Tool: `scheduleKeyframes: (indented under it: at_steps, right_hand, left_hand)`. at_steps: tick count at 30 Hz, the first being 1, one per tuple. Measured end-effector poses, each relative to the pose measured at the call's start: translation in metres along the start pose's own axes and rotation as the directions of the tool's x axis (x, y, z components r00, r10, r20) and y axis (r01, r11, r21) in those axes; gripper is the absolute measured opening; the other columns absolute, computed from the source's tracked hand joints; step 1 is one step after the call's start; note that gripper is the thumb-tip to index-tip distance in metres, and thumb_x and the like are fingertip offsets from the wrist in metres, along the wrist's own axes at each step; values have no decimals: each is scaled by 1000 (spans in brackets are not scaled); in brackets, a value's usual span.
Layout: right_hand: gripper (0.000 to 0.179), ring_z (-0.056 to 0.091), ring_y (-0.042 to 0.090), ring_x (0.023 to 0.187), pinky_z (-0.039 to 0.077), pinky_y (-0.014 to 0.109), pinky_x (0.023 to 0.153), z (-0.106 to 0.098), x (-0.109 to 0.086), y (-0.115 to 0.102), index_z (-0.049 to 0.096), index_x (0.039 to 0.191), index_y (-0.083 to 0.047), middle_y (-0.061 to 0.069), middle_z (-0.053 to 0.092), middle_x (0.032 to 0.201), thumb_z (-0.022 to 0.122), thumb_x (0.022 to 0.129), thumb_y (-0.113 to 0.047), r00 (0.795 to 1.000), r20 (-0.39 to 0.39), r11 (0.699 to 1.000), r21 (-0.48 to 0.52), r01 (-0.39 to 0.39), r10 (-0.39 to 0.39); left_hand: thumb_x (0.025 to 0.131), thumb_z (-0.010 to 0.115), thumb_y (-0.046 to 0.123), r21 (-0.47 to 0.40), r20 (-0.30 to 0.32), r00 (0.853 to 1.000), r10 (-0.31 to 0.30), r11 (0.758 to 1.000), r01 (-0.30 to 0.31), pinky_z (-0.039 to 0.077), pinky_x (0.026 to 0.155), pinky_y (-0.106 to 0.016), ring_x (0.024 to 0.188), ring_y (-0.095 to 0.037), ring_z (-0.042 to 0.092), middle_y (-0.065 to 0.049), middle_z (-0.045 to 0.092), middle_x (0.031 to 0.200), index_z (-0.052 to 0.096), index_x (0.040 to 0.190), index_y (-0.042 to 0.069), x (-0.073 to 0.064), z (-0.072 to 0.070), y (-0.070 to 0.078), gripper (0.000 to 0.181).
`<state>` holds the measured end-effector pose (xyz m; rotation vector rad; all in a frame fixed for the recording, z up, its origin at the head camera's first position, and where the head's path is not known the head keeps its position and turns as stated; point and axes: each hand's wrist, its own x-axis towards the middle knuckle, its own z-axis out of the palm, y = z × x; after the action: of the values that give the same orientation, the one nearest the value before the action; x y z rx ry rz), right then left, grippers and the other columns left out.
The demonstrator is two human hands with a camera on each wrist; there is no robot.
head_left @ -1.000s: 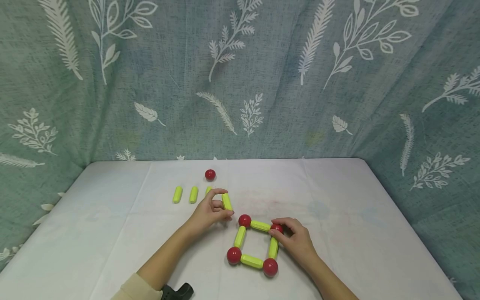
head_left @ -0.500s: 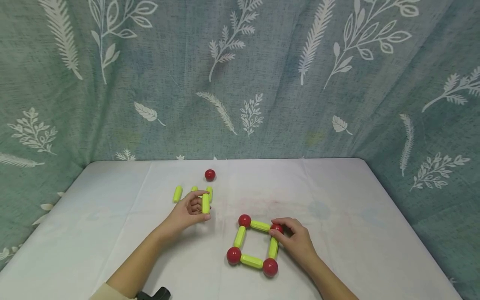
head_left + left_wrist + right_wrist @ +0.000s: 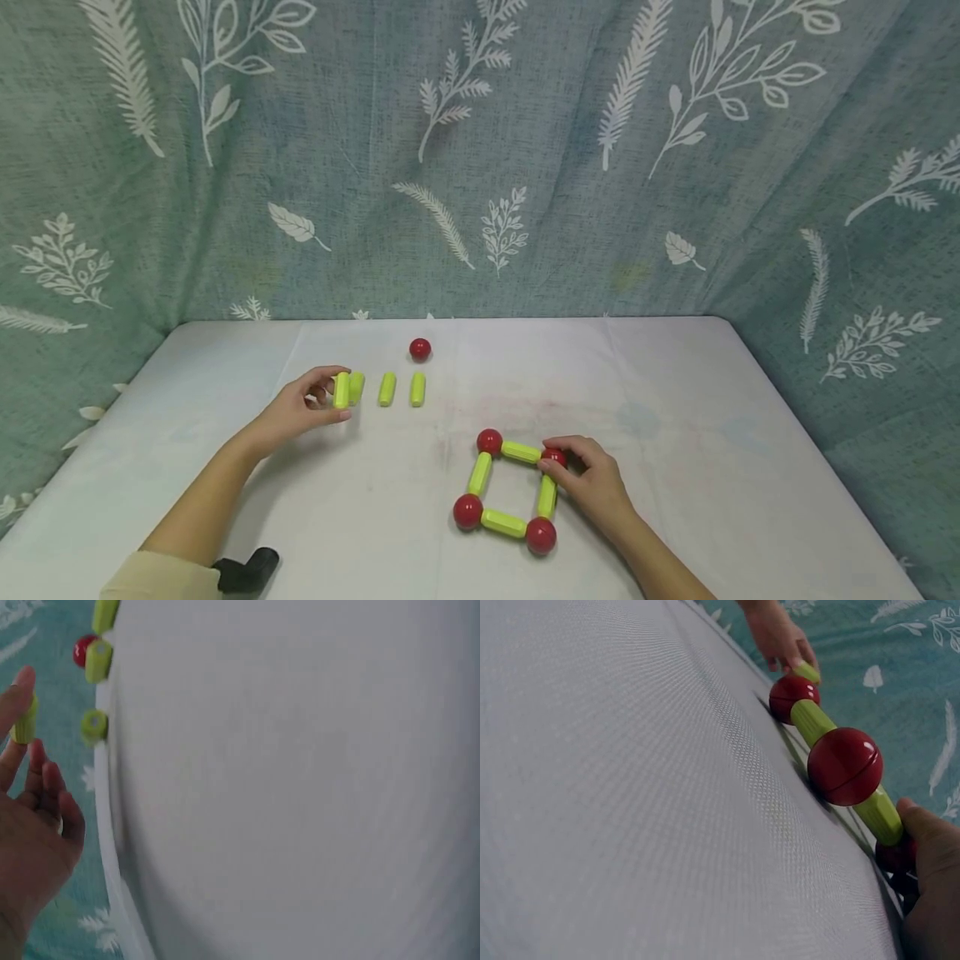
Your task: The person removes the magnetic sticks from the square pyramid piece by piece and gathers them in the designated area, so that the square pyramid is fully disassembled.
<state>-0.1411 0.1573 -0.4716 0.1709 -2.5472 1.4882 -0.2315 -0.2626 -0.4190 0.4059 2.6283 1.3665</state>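
Between thumb and fingers, my left hand [image 3: 292, 410] pinches a lime-green rod [image 3: 341, 392], held upright beside the leftmost loose rod [image 3: 357, 386]. The left wrist view also shows the pinched rod [image 3: 25, 724], partly covered by the fingers. At the front centre lies a square frame of lime-green rods joined by red balls. My right hand [image 3: 597, 482] grips its far right ball [image 3: 554, 456], which is partly hidden by the fingers. The frame's near right ball [image 3: 541, 535] and near left ball [image 3: 468, 511] show fully, with a rod [image 3: 503, 522] between them.
Two more loose rods, a middle one [image 3: 387, 389] and a right one [image 3: 417, 389], lie in a row. A loose red ball [image 3: 420, 349] sits behind them. White cloth covers the table [image 3: 675, 400]; a leaf-patterned curtain [image 3: 337, 150] hangs behind it.
My left hand has moved left with the pinched rod, from near the square frame, past the loose rods, to the row's left end. My right hand and the frame have stayed put.
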Motion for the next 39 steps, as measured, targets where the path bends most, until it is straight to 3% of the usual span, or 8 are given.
scheduleKeyframes:
  at_steps: [8, 16, 21, 25, 29, 33, 39]
  right_hand:
    - [28, 55, 9, 91, 49, 24, 81, 1, 0, 0, 71, 101, -19, -9, 66, 99, 80, 75, -19, 1000, 10, 1000, 10, -7, 7]
    - [28, 55, 9, 90, 49, 24, 81, 1, 0, -1, 71, 101, -18, -9, 66, 99, 80, 75, -19, 1000, 8, 1000, 10, -10, 10]
    - [28, 56, 9, 92, 49, 25, 82, 2, 0, -1, 71, 101, -19, -9, 66, 99, 80, 75, -18, 1000, 5, 1000, 5, -6, 6]
    - [28, 55, 9, 90, 49, 24, 81, 2, 0, -1, 71, 101, -19, -9, 66, 99, 80, 74, -18, 1000, 1, 1000, 7, 5, -5]
    - [28, 55, 9, 91, 49, 24, 81, 1, 0, 1, 71, 101, -18, -9, 66, 99, 80, 74, -18, 1000, -3, 1000, 9, 8, -8]
    - [28, 55, 10, 92, 49, 24, 82, 1, 0, 2, 71, 101, -18, -9, 65, 100, 80, 75, -18, 1000, -4, 1000, 15, 2, -2]
    - [28, 55, 9, 91, 49, 24, 81, 1, 0, 2, 71, 101, -18, -9, 65, 100, 80, 75, -19, 1000, 2, 1000, 21, -2, 2]
  left_hand:
    - [82, 73, 33, 170, 81, 986, -147, 977, 131, 38, 88, -49, 111, -36, 40, -23, 42, 126, 39, 141, 6, 11, -26, -32, 73]
    - [81, 73, 36, 286, 143, 969, -199, 946, 152, 36, 96, -59, 116, -44, 41, -30, 41, 128, 38, 141, 0, 30, -39, -38, 78]
    - [80, 75, 35, 258, 150, 968, -203, 953, 160, 33, 99, -59, 119, -46, 38, -30, 40, 130, 33, 144, 0, 30, -42, -40, 84]
    - [78, 77, 33, 211, 118, 978, -174, 967, 146, 38, 89, -49, 109, -37, 39, -27, 42, 127, 28, 147, 1, 26, -43, -42, 90]
    - [77, 78, 32, 214, 63, 989, -132, 970, 116, 34, 79, -37, 98, -26, 37, -20, 47, 119, 31, 146, 1, 20, -41, -46, 89]
    - [77, 78, 33, 221, 38, 993, -108, 970, 97, 34, 76, -35, 95, -25, 38, -18, 48, 114, 33, 145, 0, 16, -39, -48, 87]
    - [81, 75, 32, 221, 51, 992, -116, 970, 102, 35, 69, -32, 88, -23, 38, -14, 48, 106, 36, 143, 1, 20, -37, -47, 80]
